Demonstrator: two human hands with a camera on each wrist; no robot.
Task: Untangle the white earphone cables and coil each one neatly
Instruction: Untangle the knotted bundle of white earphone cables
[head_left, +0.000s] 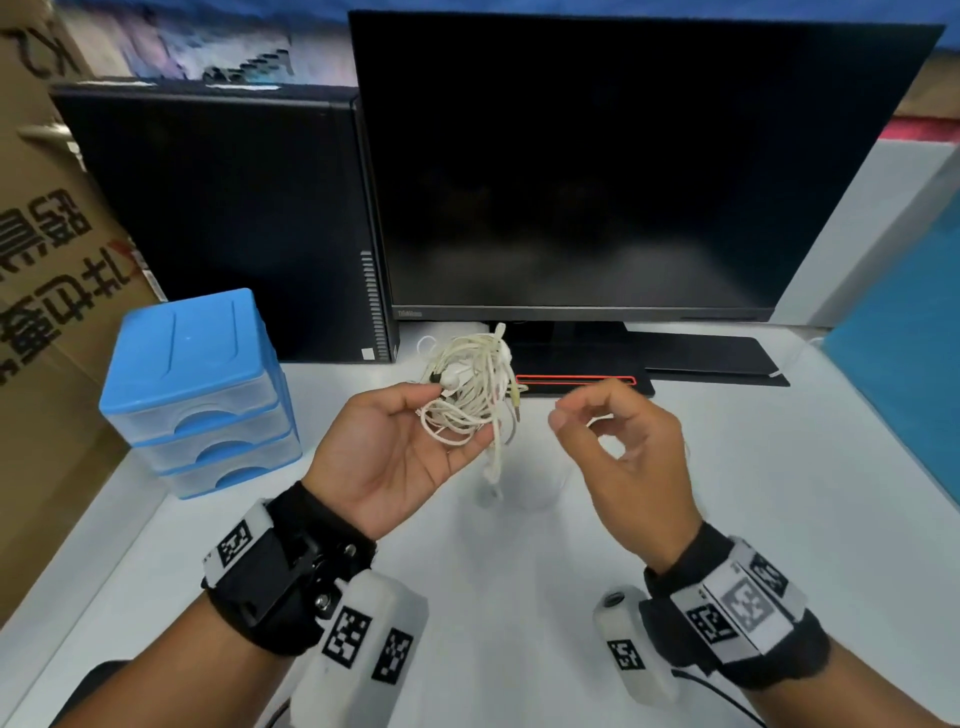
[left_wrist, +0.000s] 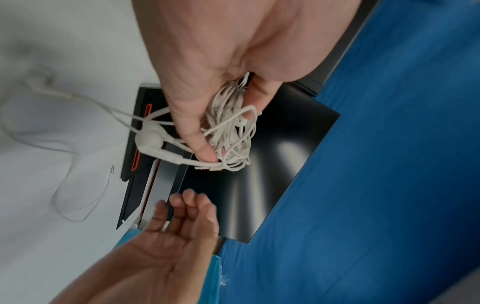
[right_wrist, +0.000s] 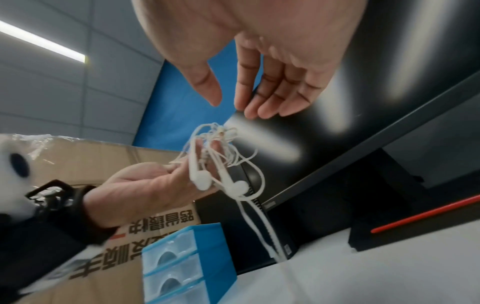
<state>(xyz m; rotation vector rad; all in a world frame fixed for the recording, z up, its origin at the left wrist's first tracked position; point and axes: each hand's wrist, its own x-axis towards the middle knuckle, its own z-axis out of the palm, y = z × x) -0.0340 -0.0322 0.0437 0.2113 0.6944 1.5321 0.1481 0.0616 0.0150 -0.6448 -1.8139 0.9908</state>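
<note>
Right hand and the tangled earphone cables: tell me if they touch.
Apart. The right wrist view shows a gap between the right hand fingertips and the earphone cables, which the left hand holds.

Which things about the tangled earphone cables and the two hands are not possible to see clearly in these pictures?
- How many cables form the tangled earphone cables: every view shows overlapping loops, so they cannot be counted.
- Where the left hand grips the tangle: left wrist view, the thumb covers it.
- Whether the right hand pinches a thin strand: head view, too fine; right wrist view shows nothing held.
- The hanging cable end: head view, blurred.
</note>
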